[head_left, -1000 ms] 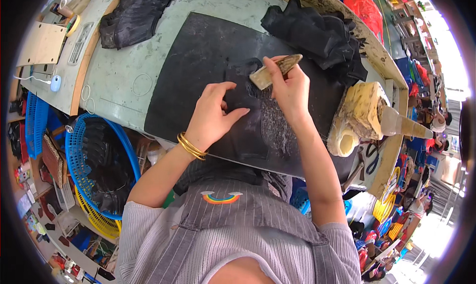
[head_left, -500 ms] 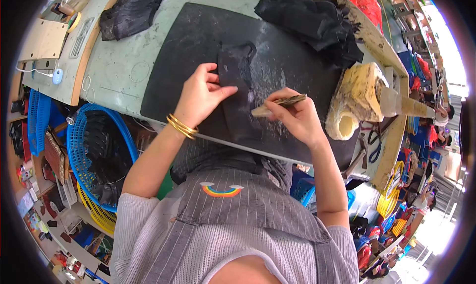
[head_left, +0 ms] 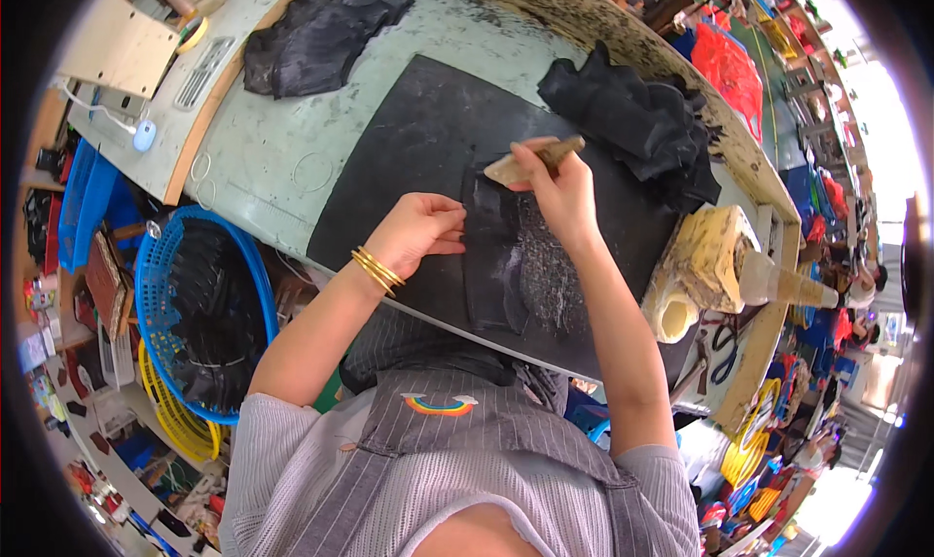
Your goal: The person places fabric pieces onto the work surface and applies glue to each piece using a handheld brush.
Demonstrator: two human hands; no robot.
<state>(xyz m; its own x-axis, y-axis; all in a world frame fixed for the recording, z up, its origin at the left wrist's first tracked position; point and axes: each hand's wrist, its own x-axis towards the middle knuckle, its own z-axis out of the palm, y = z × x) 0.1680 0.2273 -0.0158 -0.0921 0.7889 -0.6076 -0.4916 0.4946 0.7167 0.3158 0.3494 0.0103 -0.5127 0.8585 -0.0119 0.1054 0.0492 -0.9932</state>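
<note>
Visibly pinching a flat tool in right hand, partly hiding it; bunching left hand at left edge of black strip, cannot tell whether gripping.

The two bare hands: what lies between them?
Head view shows, between left hand and right hand, a flat black strip and the pale brown tool held by the latter.

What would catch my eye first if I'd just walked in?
Probably the right hand, near the centre, gripping a pale-ended tool over the black mat. Next, the bright blue basket of black pieces at the left. Then the rainbow patch on the grey apron, lower centre.
</note>
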